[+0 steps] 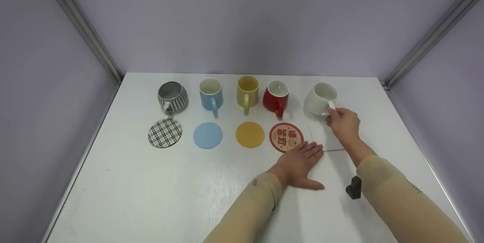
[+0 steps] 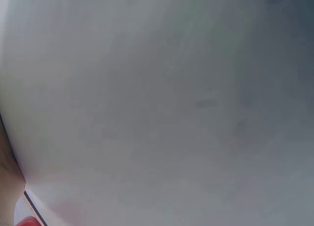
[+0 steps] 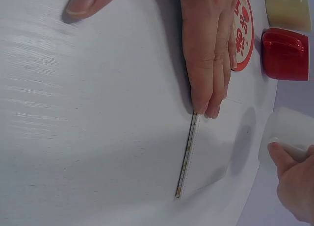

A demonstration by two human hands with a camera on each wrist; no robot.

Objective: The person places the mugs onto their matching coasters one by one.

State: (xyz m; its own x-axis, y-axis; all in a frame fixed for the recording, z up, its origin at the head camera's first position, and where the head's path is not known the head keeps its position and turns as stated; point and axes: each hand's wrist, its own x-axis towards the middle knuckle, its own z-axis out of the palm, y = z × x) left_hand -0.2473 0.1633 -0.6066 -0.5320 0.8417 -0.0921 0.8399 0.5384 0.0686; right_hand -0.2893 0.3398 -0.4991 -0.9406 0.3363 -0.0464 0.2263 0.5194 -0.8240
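My right hand (image 1: 345, 125) pinches the handle of a white mug (image 1: 317, 101) at the back right; the mug's rim faces up. In the right wrist view a shadow lies on the table beneath this mug. Just in front of it a flat white square coaster (image 1: 329, 139) lies on the table. My left hand (image 1: 300, 165) rests palm down with straight fingers, its fingertips at the coaster's near left corner. Beside those fingers is a round red-rimmed coaster with printed characters (image 1: 281, 137). The left wrist view shows mostly a blurred pale surface.
To the left, a red mug (image 1: 273, 99), a yellow mug (image 1: 242, 95), a blue mug (image 1: 208, 101) and a grey striped mug (image 1: 180, 101) stand in a row. Before them lie yellow (image 1: 250, 134), blue (image 1: 208, 135) and black-and-white checked (image 1: 165, 133) round coasters. Walls enclose the table's back and sides.
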